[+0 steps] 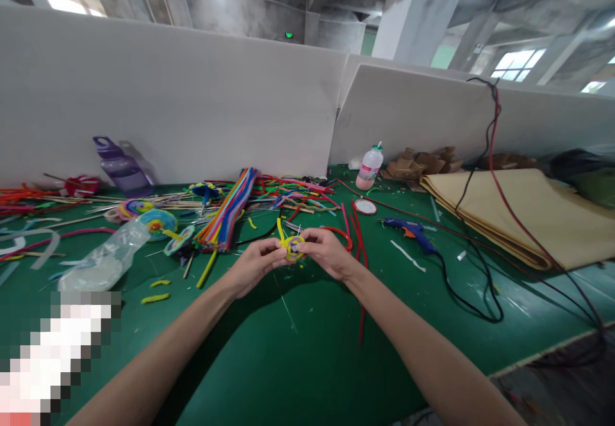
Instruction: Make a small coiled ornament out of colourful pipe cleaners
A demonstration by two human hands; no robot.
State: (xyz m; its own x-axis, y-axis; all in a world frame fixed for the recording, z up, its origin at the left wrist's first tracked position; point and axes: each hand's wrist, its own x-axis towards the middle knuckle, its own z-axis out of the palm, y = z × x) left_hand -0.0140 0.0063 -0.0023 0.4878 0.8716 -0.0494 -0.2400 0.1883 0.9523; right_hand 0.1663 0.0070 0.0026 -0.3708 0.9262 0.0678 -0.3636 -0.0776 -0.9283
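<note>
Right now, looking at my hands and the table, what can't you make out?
Head view: the yellow pipe-cleaner coil is pinched between the left hand and right hand; their fingers cover how it is wound.
Head view, bottom-left corner: a pixelated block hides whatever lies there.
Head view: the label on the small bottle is too small to read.
Head view: the red and black cables pass over the white partition, ends unseen.

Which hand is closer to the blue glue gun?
Right. Both pinch a yellow coil; the right hand sits toward the glue gun, the left hand on the coil's far side.
</note>
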